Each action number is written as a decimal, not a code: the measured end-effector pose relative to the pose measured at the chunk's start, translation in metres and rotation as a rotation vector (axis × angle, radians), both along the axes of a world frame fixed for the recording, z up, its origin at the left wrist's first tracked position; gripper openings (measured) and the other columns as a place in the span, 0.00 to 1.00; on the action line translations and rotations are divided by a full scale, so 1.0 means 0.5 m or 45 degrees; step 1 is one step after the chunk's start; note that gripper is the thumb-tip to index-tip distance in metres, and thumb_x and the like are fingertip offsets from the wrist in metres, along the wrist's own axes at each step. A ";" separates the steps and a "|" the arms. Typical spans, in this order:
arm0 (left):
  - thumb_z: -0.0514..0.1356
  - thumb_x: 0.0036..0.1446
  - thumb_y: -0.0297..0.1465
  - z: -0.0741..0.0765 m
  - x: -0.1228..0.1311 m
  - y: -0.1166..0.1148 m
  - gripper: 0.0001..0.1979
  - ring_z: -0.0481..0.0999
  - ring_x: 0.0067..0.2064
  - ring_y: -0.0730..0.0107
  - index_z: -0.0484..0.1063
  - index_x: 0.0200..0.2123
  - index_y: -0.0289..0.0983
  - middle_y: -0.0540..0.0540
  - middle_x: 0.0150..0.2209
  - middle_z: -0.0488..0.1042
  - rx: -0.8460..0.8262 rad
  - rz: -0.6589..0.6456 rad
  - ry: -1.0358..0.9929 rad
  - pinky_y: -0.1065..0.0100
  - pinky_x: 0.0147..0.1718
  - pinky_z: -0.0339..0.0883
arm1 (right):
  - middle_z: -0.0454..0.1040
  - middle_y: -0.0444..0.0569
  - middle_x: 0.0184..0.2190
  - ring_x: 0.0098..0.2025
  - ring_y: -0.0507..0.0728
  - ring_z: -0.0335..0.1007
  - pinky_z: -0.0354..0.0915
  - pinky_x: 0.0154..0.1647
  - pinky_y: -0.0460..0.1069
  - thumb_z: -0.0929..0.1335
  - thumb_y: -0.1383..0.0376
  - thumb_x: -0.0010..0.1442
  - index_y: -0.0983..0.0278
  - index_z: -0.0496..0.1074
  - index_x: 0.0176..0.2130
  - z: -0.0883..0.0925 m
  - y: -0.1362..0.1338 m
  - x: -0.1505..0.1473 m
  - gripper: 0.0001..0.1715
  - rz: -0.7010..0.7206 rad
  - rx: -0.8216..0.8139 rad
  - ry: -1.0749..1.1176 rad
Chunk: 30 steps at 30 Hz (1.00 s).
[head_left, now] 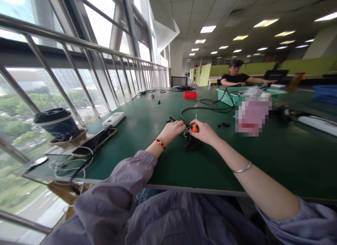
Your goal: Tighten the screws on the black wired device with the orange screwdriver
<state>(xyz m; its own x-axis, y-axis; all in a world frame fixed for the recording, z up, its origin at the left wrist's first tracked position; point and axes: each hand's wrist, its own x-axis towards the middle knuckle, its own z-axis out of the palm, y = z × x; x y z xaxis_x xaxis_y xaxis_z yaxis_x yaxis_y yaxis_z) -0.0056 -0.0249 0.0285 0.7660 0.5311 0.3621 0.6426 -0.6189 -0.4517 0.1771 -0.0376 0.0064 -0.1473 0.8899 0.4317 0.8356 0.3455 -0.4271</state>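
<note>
Blk part point(191, 145): we're holding it nearer us than red box point(190, 94).
L hand point(174, 127) is gripping it, fingers bent; R hand point(204, 132) is clasping orange driver point(195, 128). We're guessing light, stiff, best held by edges.

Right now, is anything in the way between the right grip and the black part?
Nothing visible: the right grip, around an orange tool, is right at the black part, beside the left grip. The cable curves in from beyond; its near end is hidden.

Worn are loose mauve-grey sleeves point(113, 183), a red, apparently beaded bracelet point(159, 143) and silver bangle point(242, 168).
</note>
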 end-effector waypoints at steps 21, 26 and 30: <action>0.53 0.54 0.19 -0.019 -0.004 0.021 0.14 0.75 0.37 0.72 0.77 0.37 0.36 0.46 0.37 0.74 -0.386 -0.101 -1.091 0.73 0.38 0.70 | 0.75 0.47 0.33 0.33 0.55 0.70 0.62 0.33 0.46 0.67 0.61 0.48 0.59 0.69 0.43 0.001 0.001 0.002 0.20 -0.018 -0.056 -0.021; 0.53 0.51 0.17 -0.029 0.017 0.020 0.15 0.77 0.34 0.74 0.77 0.35 0.34 0.45 0.37 0.76 -0.683 -0.192 -1.369 0.74 0.34 0.72 | 0.75 0.47 0.35 0.34 0.56 0.70 0.62 0.34 0.47 0.67 0.61 0.49 0.59 0.68 0.43 0.005 -0.005 -0.003 0.19 -0.059 -0.064 0.020; 0.53 0.52 0.18 -0.033 0.019 0.023 0.14 0.78 0.34 0.72 0.77 0.36 0.34 0.47 0.32 0.78 -0.856 -0.224 -1.484 0.71 0.36 0.73 | 0.74 0.47 0.34 0.34 0.55 0.70 0.61 0.34 0.47 0.67 0.62 0.48 0.59 0.68 0.43 0.007 -0.007 -0.001 0.19 -0.030 -0.079 0.005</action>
